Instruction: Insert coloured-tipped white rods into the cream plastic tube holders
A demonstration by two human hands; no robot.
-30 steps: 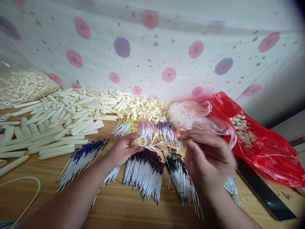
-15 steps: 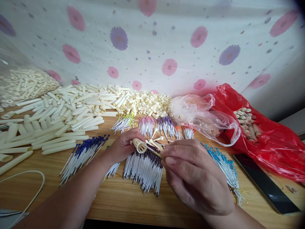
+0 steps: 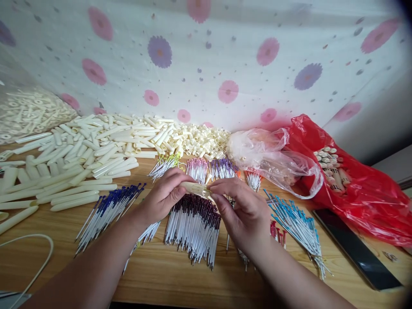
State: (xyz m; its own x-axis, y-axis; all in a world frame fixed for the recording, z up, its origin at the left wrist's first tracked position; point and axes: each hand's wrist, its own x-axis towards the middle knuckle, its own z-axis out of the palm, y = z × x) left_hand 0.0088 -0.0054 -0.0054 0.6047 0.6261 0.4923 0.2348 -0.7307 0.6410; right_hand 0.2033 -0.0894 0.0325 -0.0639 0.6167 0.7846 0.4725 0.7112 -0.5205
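A cream slotted pen barrel lies level above the dark maroon pen refills, its open end facing right. My left hand is closed around its left part, thumb in front. At the open end, my right hand pinches the yellow tip of a pen refill; the rest of that refill seems to be inside the barrel. Blue-topped refills lie left of my left forearm. Black refills are mostly hidden under my right hand. Light-blue refills and a few red ones lie to its right.
Cream pen tubes and short slotted parts are heaped at the back. Yellow, pink, purple and orange refill bunches line the middle. A clear bag, a red bag and a dark phone-like slab lie on the right.
My right hand has moved left to the barrel's mouth, and the refill has slid into the barrel. The barrel has turned from facing me to lying sideways.
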